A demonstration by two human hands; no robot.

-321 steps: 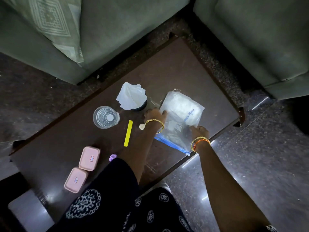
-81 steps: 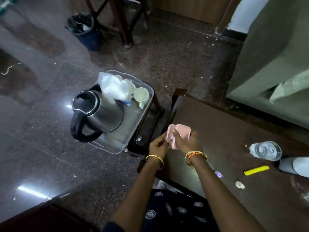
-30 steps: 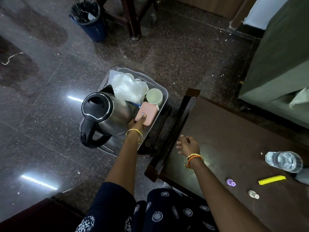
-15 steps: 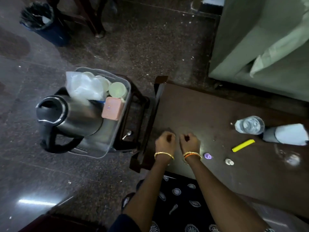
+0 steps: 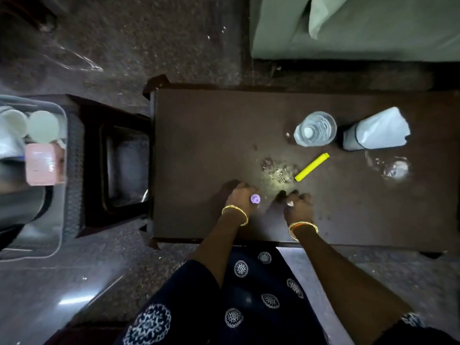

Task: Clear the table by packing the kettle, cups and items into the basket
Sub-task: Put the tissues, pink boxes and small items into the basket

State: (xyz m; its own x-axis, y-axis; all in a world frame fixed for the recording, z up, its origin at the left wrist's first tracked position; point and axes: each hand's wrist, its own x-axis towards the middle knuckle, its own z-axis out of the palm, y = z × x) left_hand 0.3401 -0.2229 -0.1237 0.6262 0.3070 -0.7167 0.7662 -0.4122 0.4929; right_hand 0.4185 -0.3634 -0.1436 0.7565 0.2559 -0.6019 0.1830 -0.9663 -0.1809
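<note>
The dark wooden table [image 5: 224,125] lies in front of me. At its front edge my left hand [image 5: 239,196] is closed around a small purple round piece [image 5: 255,198]. My right hand [image 5: 300,206] pinches a small white piece [image 5: 290,202] just beside it. A yellow stick [image 5: 312,167], a glass of water [image 5: 315,131] and a dark holder with white tissue [image 5: 375,133] stand further back on the table. At the far left the clear basket [image 5: 59,235] holds the steel kettle [image 5: 17,202], cups [image 5: 42,125] and a pink box [image 5: 41,168].
The basket rests on a small dark stool [image 5: 117,168] that touches the table's left end. A wet patch and crumbs [image 5: 278,170] lie near the yellow stick, and a shiny smear [image 5: 395,168] lies at the right. A green sofa [image 5: 361,28] stands behind the table.
Both hands have moved right along the table's front edge onto the purple and white pieces, which lay free half a second ago. The view has swung right, away from the basket.
</note>
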